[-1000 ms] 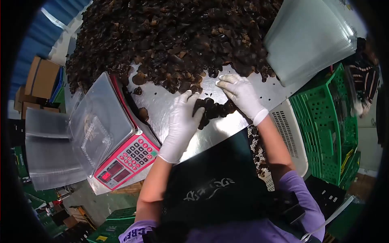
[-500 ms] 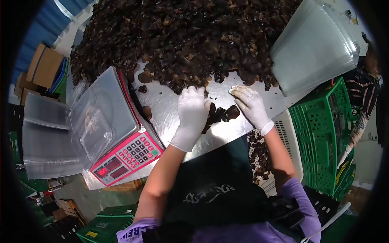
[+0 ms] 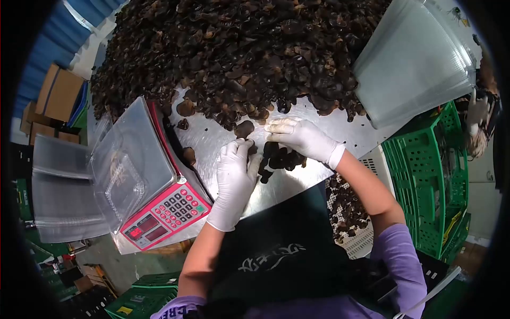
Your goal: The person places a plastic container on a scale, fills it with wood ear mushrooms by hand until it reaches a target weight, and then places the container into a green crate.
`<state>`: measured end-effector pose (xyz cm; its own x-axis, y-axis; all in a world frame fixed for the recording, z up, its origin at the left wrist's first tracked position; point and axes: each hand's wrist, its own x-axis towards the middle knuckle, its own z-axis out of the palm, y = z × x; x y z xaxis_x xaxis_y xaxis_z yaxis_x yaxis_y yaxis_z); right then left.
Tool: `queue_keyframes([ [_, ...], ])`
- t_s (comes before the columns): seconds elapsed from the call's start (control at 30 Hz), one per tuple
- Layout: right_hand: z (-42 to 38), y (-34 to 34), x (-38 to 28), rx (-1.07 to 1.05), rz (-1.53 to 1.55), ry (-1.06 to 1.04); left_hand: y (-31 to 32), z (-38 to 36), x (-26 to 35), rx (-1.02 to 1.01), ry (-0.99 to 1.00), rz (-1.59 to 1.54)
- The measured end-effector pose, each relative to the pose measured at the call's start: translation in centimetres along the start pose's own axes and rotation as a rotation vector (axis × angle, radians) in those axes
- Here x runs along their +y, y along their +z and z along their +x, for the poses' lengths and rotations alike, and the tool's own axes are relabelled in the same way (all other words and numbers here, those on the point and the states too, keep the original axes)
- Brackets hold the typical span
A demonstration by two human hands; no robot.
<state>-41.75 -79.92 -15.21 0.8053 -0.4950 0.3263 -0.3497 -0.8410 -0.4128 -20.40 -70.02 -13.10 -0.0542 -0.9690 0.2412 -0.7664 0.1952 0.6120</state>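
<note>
My left hand [image 3: 235,183], in a white glove, is curled on the metal table with its thumb and fingers closed round a dark wood ear mushroom [image 3: 244,129], which shows past the fingertips. My right hand [image 3: 307,141], gloved too, reaches in from the right. Its fingers are stretched out, pointing left, just above a small cluster of wood ear mushrooms [image 3: 287,160]. That cluster lies between both hands near the table's front edge. Beyond the hands spreads a large heap of wood ear mushrooms [image 3: 239,58].
On the left stands a pink scale [image 3: 167,215] with clear plastic trays [image 3: 133,154] on top. A stack of clear plastic sheets [image 3: 417,64] leans at the right. Green crates [image 3: 425,175] and a white perforated basket [image 3: 366,244] holding mushroom bits stand below. Another person's gloved hand [image 3: 478,114] shows at far right.
My right hand has moved left, over the small cluster. My left hand has drawn back toward me and slightly left, away from the heap's edge, with a mushroom now at its fingertips.
</note>
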Motion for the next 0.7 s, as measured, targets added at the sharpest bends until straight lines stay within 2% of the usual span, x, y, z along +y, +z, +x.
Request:
queue_keyframes([
  [0.13, -4.6, -1.6, 0.2, 0.068, -0.070, 0.090, 0.3, -0.2, -0.1, 0.010, 0.027, -0.005],
  [0.27, -13.2, -6.5, -3.2, 0.000, -0.192, 0.325, 0.7, -0.4, -1.1, 0.029, 0.010, -0.077],
  [0.33, -16.5, -9.6, -7.1, -0.236, -0.420, 0.543, 0.9, -0.5, -1.2, 0.035, 0.000, -0.098],
  [0.4, -20.3, -10.4, -8.5, -0.635, -0.522, 0.904, 1.3, -0.5, -1.0, 0.042, -0.037, -0.265],
  [0.43, -20.6, -10.1, -8.7, -0.639, -0.519, 0.909, 1.5, -0.6, -0.9, 0.035, -0.038, -0.268],
  [0.5, -18.6, -9.8, -9.5, -0.244, -0.438, 0.834, 2.1, -0.3, -0.3, 0.047, -0.051, -0.364],
  [0.53, -15.5, -9.3, -10.1, -0.200, -0.461, 0.842, 2.5, -0.4, 0.1, 0.055, -0.059, -0.410],
  [0.57, -12.7, -8.0, -10.2, 0.103, -0.308, 0.757, 2.2, -0.3, 1.0, 0.080, -0.151, -0.521],
  [0.6, -10.6, -6.2, -10.1, 0.238, -0.148, 0.731, 1.9, -0.5, 0.8, 0.080, -0.153, -0.513],
  [0.63, -8.9, -4.9, -9.9, 0.163, -0.184, 0.764, 1.6, -0.6, 0.4, 0.125, -0.113, -0.453],
  [0.67, -7.9, -3.1, -9.4, 0.216, -0.183, 0.670, 1.1, -0.6, -0.1, 0.173, -0.073, -0.392],
  [0.7, -6.5, -1.6, -9.3, 0.237, -0.197, 0.679, 0.4, -0.6, -0.2, 0.213, -0.040, -0.322],
])
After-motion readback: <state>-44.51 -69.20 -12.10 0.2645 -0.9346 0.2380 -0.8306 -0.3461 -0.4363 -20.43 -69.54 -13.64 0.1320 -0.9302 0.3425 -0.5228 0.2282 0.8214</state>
